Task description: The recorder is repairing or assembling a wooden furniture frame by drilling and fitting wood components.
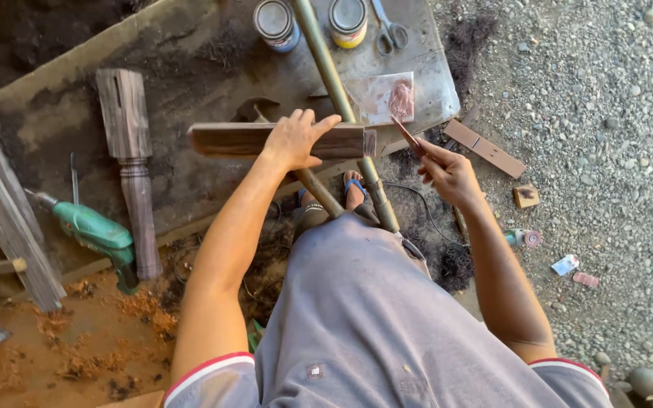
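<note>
Taking the dark wooden board (281, 140) as the landmark: well to its left a turned wooden post (131, 162) lies on the worn work surface (190, 68), with a green power drill (96, 234) below that. The board itself lies crosswise over a long metal pipe (334, 83), and the left hand (294, 141) presses down on its top, fingers spread and curled over the far edge. Just right of the board's end, the right hand (447, 172) pinches a thin reddish stick (406, 134) between thumb and fingers, the tip aimed at the board's end face. Beyond the board stand two tins (275, 23) and scissors (388, 30); a clear plastic bag (387, 97) lies just past its right end. To do this well, the left hand should probably keep the board pinned flat so it cannot rock on the pipe, while the stick meets the end squarely, with light, steady pressure.
</note>
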